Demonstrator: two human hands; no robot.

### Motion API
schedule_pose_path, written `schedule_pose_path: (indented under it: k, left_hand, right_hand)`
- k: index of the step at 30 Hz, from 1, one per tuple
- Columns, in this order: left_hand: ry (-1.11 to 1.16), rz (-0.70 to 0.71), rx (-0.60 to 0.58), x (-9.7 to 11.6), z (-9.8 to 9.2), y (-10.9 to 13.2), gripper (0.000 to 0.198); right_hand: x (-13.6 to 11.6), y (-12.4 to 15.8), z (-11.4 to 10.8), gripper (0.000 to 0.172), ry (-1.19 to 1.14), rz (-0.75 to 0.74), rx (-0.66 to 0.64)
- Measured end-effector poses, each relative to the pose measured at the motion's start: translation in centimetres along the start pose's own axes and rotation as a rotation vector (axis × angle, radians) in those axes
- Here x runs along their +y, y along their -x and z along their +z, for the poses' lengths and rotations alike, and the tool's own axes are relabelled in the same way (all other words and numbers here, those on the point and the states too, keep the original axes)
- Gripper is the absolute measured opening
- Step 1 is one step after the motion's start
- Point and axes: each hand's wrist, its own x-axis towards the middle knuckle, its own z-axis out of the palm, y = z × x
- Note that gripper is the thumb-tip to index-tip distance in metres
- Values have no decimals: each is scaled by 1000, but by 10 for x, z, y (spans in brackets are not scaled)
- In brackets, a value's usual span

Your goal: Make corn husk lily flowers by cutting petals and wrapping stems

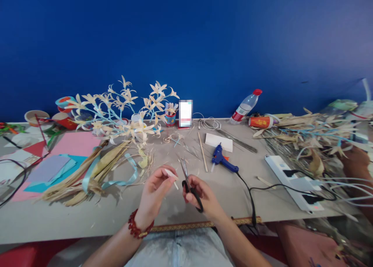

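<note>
My left hand, with a red bead bracelet at the wrist, pinches a small pale pointed piece between thumb and fingers. Beside it on the right, my right hand holds black-handled scissors, fingers around the handles. The blades point up and away from me, slightly parted, with nothing between them. A blue glue gun lies to the right of the scissors, next to a white block and a thin wooden stick.
Pale flowers on blue stems and dried husks lie left, by coloured paper. A bottle leans at the wall. Right are a white power strip, cables and another person's arm.
</note>
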Motion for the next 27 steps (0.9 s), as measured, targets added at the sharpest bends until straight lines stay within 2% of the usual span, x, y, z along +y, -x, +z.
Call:
schedule_pose_path:
  k: [2, 5, 17, 27]
  left_hand:
    - [-3, -21, -22, 5, -1, -1, 7]
    - [34, -61, -62, 9, -1, -3, 7]
    - [65, -105, -90, 8, -6, -2, 5]
    - [46, -110, -76, 8, -6, -3, 7]
  right_hand:
    - [4, 4, -7, 49, 35, 41, -98]
    - [7, 6, -11, 50, 106, 89, -167]
    - [8, 8, -10, 50, 139, 114, -160]
    - [13, 9, -9, 53, 76, 160, -128]
